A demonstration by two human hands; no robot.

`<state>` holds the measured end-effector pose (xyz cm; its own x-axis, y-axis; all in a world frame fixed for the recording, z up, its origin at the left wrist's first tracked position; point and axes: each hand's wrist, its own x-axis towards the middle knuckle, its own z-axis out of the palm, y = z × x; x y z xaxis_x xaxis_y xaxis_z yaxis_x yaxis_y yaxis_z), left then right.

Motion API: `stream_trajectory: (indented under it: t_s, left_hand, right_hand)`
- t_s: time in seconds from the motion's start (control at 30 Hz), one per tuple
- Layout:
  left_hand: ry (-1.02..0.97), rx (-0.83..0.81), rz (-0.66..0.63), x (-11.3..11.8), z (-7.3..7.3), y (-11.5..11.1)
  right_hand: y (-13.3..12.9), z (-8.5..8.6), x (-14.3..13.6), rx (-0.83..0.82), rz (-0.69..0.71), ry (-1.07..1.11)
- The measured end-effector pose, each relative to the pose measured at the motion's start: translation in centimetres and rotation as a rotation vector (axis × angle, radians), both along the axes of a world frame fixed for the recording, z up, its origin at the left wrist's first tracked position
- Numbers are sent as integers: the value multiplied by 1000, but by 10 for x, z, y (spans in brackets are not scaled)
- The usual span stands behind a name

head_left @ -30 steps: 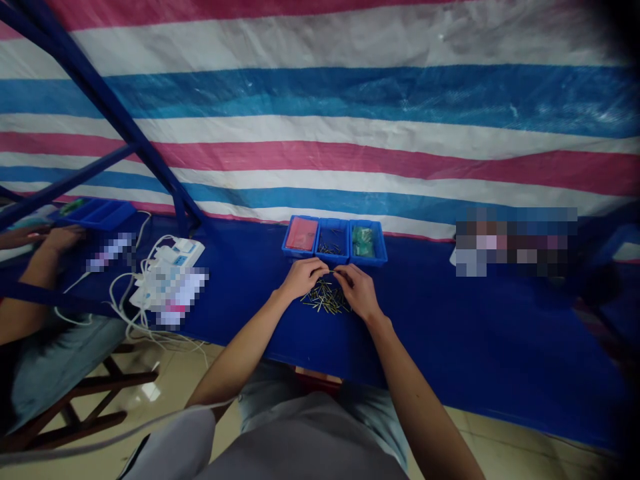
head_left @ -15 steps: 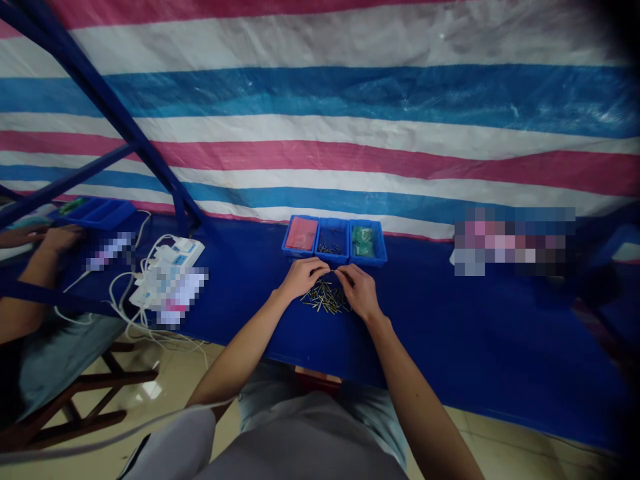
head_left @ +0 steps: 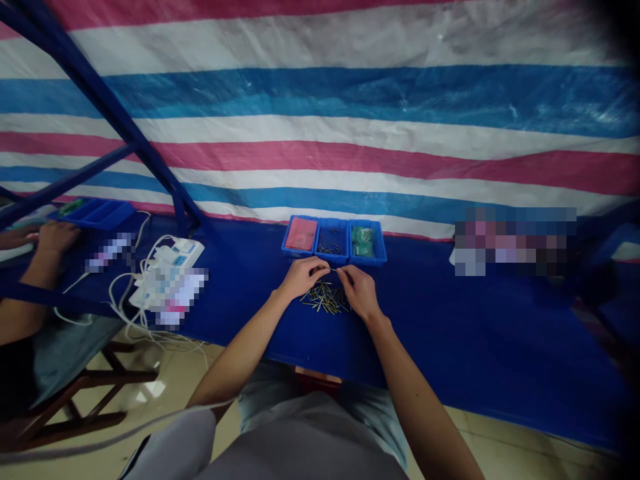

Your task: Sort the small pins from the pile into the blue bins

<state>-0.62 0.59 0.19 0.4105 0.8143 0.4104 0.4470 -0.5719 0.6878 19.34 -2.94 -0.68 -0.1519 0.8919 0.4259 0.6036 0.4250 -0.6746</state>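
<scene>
Fingertips of my left hand [head_left: 303,277] and my right hand [head_left: 358,288] pinch opposite ends of a thin metal pin [head_left: 333,269]. It lies roughly level between them. Just below is a loose pile of brass-coloured pins [head_left: 325,298] on the blue table [head_left: 430,333]. Behind my hands stands a blue tray [head_left: 317,257] with three compartments. A pink packet [head_left: 302,234] fills the left one, dark thin pins [head_left: 331,247] lie in the middle one, and green packets [head_left: 363,241] are in the right one.
White power strips [head_left: 167,270] with tangled cables lie on the left. Beyond them, another person's hand [head_left: 57,235] is near a second blue tray [head_left: 100,213]. A blue metal frame [head_left: 115,120] slants across the left, and a striped sheet [head_left: 350,160] hangs behind the table.
My fingertips have moved slightly apart, so more of the pin shows between them. At the left, the other person's hand has shifted a little.
</scene>
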Motion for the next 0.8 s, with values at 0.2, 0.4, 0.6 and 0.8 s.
stream_trajectory:
  t_s: [0.2,0.4,0.6,0.8]
  left_hand:
    - [-47,-12,24,0,-1,1]
    - [-95,-40,64,0,-3,2]
    - [-72,-41,70,0,1,0]
    - [-70,-38,54,1,0,1]
  right_hand:
    - [1,0,0,-7,32,36]
    - [2,0,0,-9,25,71]
    - [3,-2,1,-11,20,81]
    - [3,-2,1,-4,9,103]
